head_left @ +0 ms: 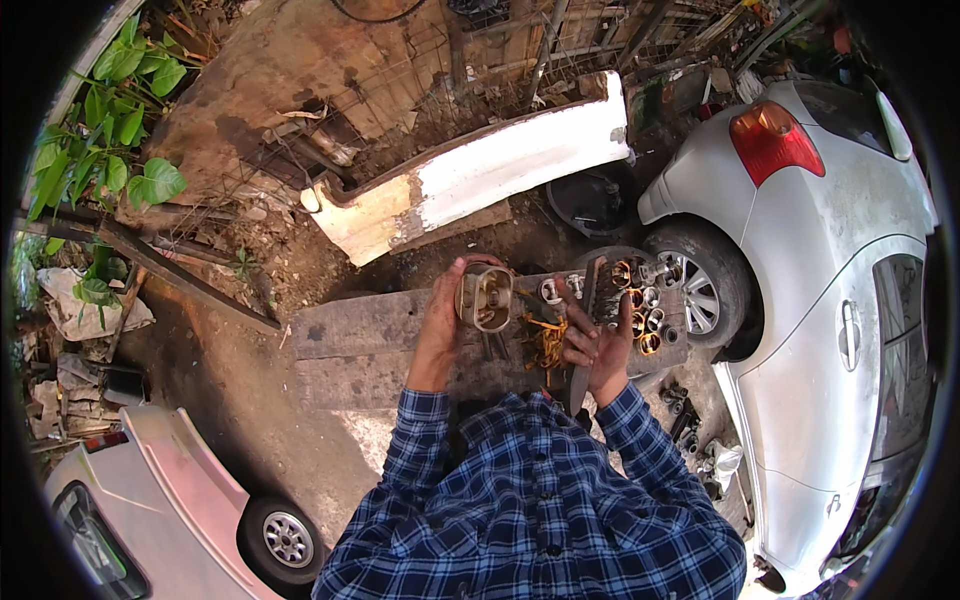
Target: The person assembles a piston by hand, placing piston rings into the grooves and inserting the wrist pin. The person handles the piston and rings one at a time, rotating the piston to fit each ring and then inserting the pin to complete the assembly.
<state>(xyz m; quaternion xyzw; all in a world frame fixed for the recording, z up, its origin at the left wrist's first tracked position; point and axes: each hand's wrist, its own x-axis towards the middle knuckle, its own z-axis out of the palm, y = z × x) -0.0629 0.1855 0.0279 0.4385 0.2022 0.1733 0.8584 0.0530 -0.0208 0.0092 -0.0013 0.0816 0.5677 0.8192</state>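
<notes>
- No packages or labels legible at frame centre.
- Left hand (443,310), raised, fingers wrapped round a tan metal piston (486,297) above the bench (350,340).
- Right hand (597,345) rests on the bench, fingers spread, apparently pinching nothing.
- Brass rings (640,320), roughly six, right of centre.
- Two cars: silver (830,300) right, pink (150,500) lower left.

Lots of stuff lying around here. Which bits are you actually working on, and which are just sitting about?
In hand:
- piston, held by the left hand
- engine parts on the bench, by the right hand
- yellow strips

Just about:
- silver car
- white bumper
- pink car
- plants
</notes>
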